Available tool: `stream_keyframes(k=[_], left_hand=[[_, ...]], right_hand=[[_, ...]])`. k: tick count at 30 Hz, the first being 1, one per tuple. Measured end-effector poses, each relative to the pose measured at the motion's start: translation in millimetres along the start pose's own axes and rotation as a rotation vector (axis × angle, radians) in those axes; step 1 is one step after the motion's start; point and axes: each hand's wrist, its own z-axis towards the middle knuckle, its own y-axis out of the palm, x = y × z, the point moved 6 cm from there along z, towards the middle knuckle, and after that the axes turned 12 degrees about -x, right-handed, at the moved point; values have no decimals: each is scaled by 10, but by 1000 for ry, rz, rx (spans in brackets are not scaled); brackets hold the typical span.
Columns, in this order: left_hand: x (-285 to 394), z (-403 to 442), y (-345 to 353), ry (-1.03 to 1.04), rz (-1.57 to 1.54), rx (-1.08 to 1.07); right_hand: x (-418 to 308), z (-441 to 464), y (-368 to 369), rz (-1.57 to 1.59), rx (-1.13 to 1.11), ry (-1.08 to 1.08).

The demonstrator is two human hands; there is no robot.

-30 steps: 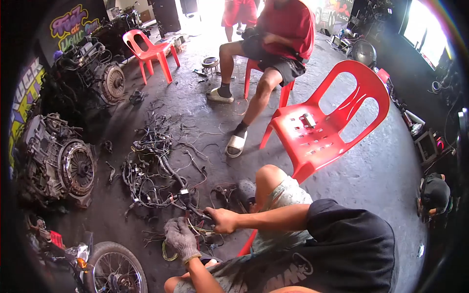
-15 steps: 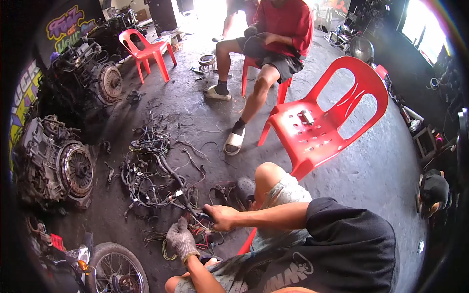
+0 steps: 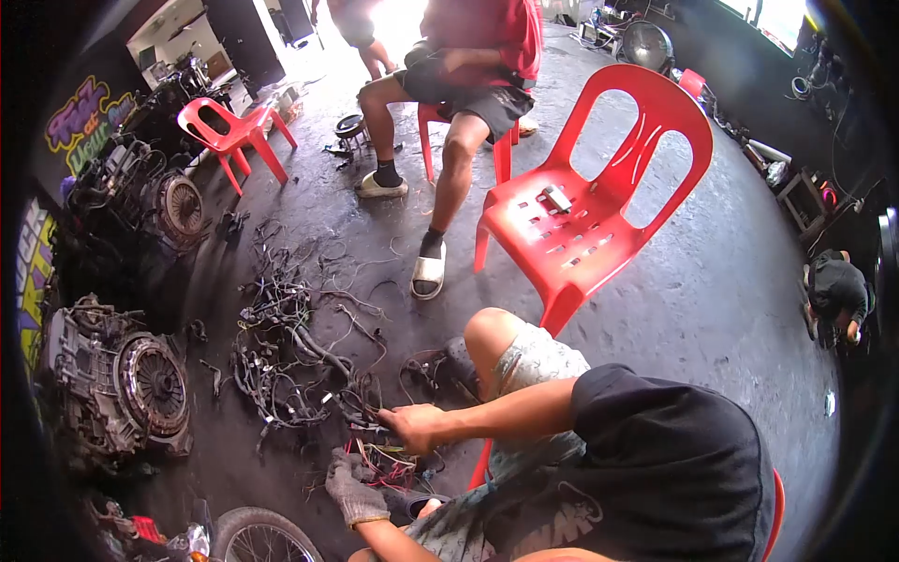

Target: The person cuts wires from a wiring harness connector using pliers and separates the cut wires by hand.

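Right hand [image 3: 414, 428] on wiring harness [image 3: 323, 354], gloved left hand [image 3: 354, 491] by loose wires [image 3: 393, 462]

Floor [image 3: 674, 365]: dark, scuffed, glossy where light falls. Lying on it, left of centre: tangle of dark wires [image 3: 281, 375], with pale connectors visible. Thin loose wires [image 3: 361, 323] fan out beside it. At far left, a dirty metal engine part [image 3: 89, 375] with a round, finned face; small dark scraps [image 3: 213, 377] between it and the tangle. Standing on floor: large red chair [image 3: 571, 229], and smaller-looking red chair [image 3: 229, 136] farther back.
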Motion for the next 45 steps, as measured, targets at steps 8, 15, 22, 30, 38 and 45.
stream_keyframes(k=[8, 15, 22, 30, 38, 45], left_hand=[[168, -191, 578, 4, 796, -261], [-25, -50, 407, -19, 7, -253], [305, -403, 491, 431, 1022, -141], [207, -432, 28, 485, 673, 16], [21, -727, -509, 114, 112, 343], [225, -884, -585, 161, 293, 589]], right_hand=[[18, 43, 1, -212, 16, 80], [-12, 118, 44, -177, -39, 10], [140, 291, 279, 15, -111, -101], [-85, 582, 590, 380, -462, -416], [65, 915, 872, 381, -456, -242], [-288, 804, 1015, 418, -582, -187]])
